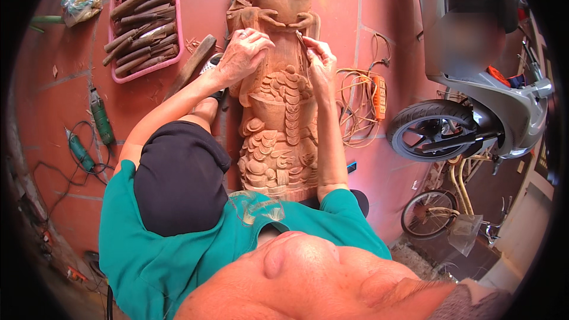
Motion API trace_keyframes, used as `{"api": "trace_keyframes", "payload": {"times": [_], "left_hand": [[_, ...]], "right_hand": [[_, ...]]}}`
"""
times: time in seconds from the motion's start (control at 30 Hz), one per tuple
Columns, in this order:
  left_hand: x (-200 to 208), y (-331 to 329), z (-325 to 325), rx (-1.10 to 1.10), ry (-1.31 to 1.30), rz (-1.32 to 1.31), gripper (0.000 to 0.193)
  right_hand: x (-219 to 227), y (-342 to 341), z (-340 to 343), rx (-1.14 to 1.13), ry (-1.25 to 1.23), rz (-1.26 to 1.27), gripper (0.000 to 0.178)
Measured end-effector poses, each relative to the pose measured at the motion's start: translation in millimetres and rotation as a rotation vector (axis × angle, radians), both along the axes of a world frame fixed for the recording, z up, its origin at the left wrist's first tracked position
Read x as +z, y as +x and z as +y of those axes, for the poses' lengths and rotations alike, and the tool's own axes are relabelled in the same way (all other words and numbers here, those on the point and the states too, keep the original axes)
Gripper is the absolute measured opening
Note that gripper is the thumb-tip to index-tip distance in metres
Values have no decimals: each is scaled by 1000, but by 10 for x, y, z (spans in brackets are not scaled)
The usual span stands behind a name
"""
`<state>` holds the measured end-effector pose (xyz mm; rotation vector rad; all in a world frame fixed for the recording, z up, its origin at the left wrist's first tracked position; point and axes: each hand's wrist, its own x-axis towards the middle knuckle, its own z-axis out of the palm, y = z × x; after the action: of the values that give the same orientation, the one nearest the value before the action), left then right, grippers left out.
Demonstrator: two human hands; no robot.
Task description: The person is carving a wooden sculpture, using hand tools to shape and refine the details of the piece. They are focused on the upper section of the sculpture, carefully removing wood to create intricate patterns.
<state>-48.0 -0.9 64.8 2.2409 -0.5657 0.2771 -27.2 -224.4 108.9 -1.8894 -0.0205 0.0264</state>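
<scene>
A carved wooden statue (pixel 275 106) of a bearded figure lies lengthwise before me, its head away from me. Heaped coin shapes cover its lower half. My left hand (pixel 246 56) is over the left side of its chest, fingers loosely bent and nothing visible in them. On the other side, my right hand (pixel 321 66) pinches a thin, dark, short piece (pixel 300 37) with a pale tip, close to the figure's carved hands. What kind of tool it is, I cannot make out.
A pink basket (pixel 179 18) full of wooden-handled tools stands at the far left, near a wooden mallet-like bar (pixel 192 65). Green power tools (pixel 101 115) with cords lie left. An orange power strip (pixel 379 98) with tangled cable, a motorbike (pixel 492 112) and a bicycle (pixel 430 213) are right.
</scene>
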Motion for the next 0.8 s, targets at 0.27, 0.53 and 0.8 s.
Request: {"api": "trace_keyframes", "payload": {"times": [0.27, 0.53, 0.8], "left_hand": [[260, -85, -65, -136, -857, 865, 22], [229, -47, 183, -35, -1016, 962, 16], [101, 209, 619, 258, -694, 798, 31]], "right_hand": [[-117, -422, 776, -145, 700, 232, 34], [33, -425, 212, -128, -193, -116, 28], [-662, -377, -429, -239, -349, -136, 33]]}}
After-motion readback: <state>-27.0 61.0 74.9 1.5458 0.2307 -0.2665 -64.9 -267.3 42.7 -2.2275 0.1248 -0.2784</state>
